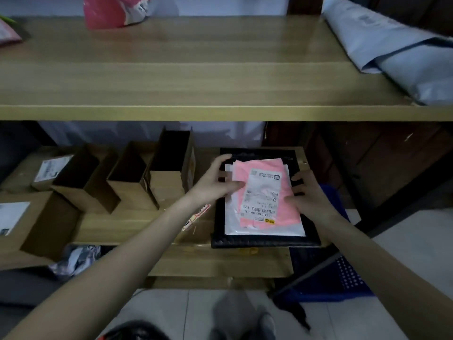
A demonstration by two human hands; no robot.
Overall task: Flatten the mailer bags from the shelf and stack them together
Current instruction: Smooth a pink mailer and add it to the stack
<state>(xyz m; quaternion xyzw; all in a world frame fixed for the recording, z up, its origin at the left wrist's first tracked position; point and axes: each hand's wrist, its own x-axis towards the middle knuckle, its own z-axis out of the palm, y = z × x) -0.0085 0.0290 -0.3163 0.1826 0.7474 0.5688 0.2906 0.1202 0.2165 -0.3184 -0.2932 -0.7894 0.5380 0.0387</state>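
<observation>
Pink mailer (266, 192) tops stack; both hands (215, 182) press.

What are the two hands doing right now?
Left hand: open, fingers pressing the pink mailer.
Right hand: open, pressing the pink mailer's other side.

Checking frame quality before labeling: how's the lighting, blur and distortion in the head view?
Head view: dim overall, darkest under the upper shelf; wide-angle bowing bends that shelf's edge; grey mailer top right is motion-smeared; pink mailer label print is soft but partly legible; left hand and right hand fairly sharp.
</observation>
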